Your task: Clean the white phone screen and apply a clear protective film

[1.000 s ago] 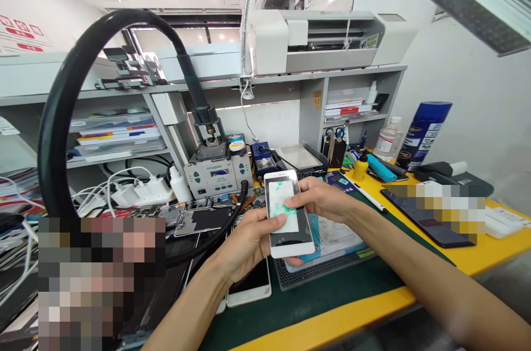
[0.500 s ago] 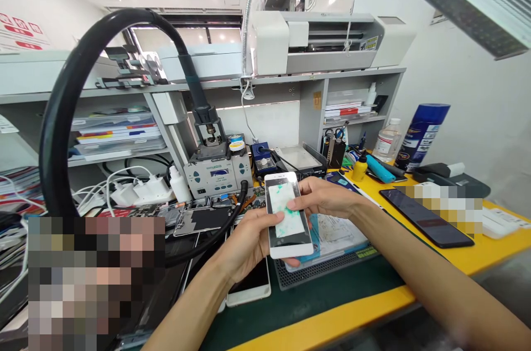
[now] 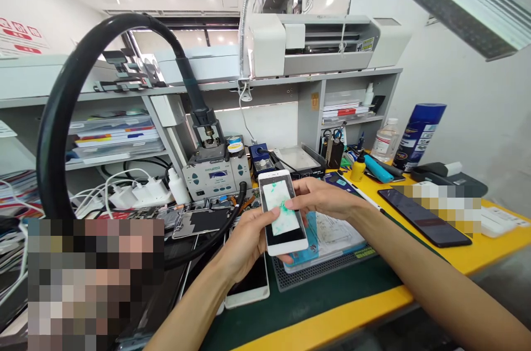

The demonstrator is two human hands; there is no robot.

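Probably light, stiff, slick and crackable, the phone (image 3: 288, 222) is above the tabletop (image 3: 357, 318), pinched by the left hand (image 3: 249, 233) and right hand (image 3: 317, 199); its sides suit gripping, though its back is hidden.

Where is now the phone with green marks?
Head view, slightly right of centre: the phone is held between left hand and right hand, above the green mat.
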